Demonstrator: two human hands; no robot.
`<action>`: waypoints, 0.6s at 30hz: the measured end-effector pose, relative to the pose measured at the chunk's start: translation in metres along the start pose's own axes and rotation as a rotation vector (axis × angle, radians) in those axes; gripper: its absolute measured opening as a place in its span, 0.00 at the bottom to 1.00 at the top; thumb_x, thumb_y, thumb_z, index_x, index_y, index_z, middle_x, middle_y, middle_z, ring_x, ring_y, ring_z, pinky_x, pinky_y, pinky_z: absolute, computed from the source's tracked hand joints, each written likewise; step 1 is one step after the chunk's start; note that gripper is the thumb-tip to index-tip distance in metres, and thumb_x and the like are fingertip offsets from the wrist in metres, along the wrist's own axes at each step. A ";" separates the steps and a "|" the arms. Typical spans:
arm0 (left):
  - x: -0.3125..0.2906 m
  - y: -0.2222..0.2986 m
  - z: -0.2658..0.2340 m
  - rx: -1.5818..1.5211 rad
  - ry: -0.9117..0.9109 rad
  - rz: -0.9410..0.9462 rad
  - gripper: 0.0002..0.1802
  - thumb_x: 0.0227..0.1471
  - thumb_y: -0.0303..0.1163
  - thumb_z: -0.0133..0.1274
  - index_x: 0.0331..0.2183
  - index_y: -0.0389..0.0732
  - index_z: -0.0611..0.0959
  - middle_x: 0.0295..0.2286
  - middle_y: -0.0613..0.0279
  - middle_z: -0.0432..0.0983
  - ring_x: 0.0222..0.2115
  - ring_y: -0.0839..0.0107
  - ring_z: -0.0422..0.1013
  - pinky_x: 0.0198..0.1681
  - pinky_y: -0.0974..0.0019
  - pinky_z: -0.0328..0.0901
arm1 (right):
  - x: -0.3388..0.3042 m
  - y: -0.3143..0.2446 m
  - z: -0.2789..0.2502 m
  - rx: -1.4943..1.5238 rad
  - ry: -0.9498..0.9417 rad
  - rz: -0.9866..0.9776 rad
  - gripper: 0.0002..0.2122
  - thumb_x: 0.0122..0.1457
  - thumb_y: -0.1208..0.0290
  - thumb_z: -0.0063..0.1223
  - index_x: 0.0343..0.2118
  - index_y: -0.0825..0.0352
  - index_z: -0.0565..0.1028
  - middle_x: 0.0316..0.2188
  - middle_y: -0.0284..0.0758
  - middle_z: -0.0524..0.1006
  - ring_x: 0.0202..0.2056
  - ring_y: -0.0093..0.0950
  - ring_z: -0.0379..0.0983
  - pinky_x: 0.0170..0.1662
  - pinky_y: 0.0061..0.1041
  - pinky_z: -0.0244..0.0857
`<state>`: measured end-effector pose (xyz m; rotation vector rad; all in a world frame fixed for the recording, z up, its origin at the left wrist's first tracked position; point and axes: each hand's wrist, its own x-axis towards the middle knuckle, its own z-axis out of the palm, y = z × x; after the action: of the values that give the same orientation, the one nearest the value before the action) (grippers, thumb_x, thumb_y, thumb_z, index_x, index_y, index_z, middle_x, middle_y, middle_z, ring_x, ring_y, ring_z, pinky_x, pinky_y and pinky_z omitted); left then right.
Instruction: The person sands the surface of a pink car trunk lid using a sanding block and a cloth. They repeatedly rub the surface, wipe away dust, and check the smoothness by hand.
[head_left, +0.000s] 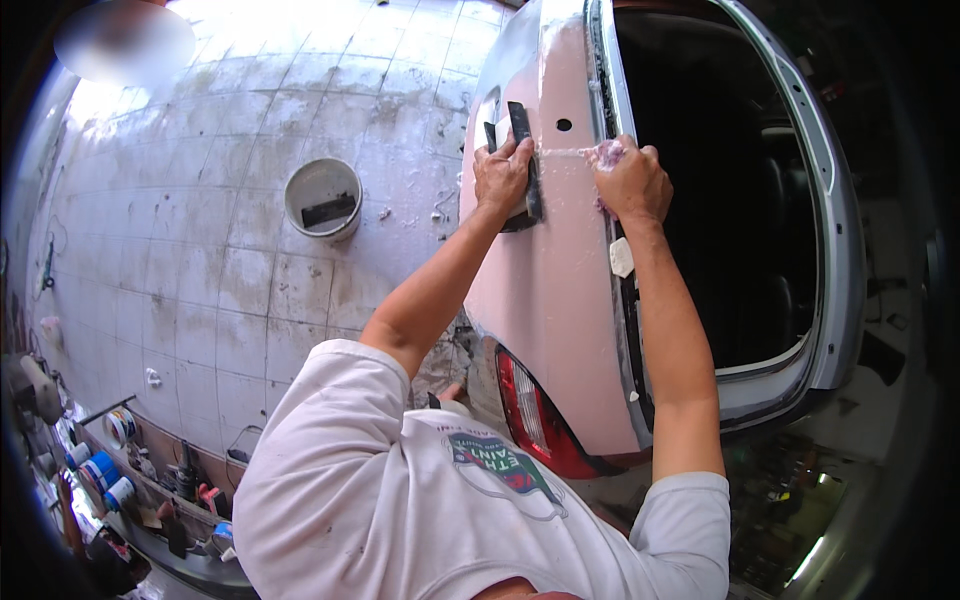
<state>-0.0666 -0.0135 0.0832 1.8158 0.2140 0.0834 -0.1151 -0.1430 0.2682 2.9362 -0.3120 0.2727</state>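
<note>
My left hand (pixel 503 175) is closed over a long dark sanding block (pixel 531 185) with a pale part showing between its dark edges. The block lies against the pink-coated side panel (pixel 560 300) of a car, next to the recess in that panel. My right hand (pixel 634 184) grips a crumpled pinkish-white wad (pixel 610 154) at the edge of the rear opening; whether it is cloth or sponge I cannot tell. Wet, whitish residue runs across the panel between my hands. A small pale angular piece (pixel 621 258) sits on the ledge below my right wrist.
A red and clear tail light (pixel 533 408) is at the panel's near end. Right of my right arm, the grey-framed opening (pixel 822 180) shows a dark interior. A round bucket (pixel 293 205) with a dark block in it stands on the tiled floor. Cans and tools crowd a bench (pixel 205 571) at lower left.
</note>
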 end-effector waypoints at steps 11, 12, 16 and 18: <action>0.030 -0.015 0.005 -0.070 -0.089 0.118 0.35 0.62 0.66 0.51 0.62 0.57 0.82 0.51 0.28 0.71 0.56 0.37 0.68 0.59 0.43 0.66 | 0.012 -0.012 -0.002 -0.039 0.009 0.047 0.25 0.60 0.42 0.63 0.50 0.58 0.81 0.42 0.47 0.81 0.43 0.49 0.84 0.45 0.47 0.79; 0.025 0.016 0.001 -0.023 -0.085 -0.036 0.33 0.63 0.62 0.53 0.61 0.54 0.83 0.48 0.34 0.75 0.53 0.38 0.71 0.57 0.46 0.67 | 0.010 -0.003 0.002 -0.050 0.001 0.064 0.24 0.60 0.43 0.63 0.50 0.58 0.81 0.42 0.47 0.81 0.43 0.50 0.84 0.45 0.47 0.79; -0.047 -0.024 0.018 -0.053 -0.015 0.188 0.35 0.62 0.60 0.56 0.67 0.62 0.75 0.62 0.32 0.65 0.64 0.35 0.62 0.65 0.40 0.61 | 0.007 0.002 0.004 -0.041 0.012 0.061 0.24 0.60 0.43 0.63 0.49 0.58 0.81 0.42 0.48 0.81 0.43 0.51 0.83 0.45 0.48 0.79; -0.078 -0.031 0.013 -0.066 -0.076 0.235 0.35 0.63 0.60 0.55 0.67 0.62 0.74 0.62 0.33 0.64 0.63 0.34 0.62 0.66 0.40 0.61 | 0.004 0.010 0.007 -0.042 0.025 0.077 0.23 0.60 0.44 0.63 0.48 0.58 0.81 0.41 0.49 0.81 0.43 0.51 0.83 0.45 0.48 0.78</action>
<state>-0.1441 -0.0327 0.0543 1.7685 -0.0557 0.1846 -0.1120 -0.1548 0.2635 2.8811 -0.4225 0.3088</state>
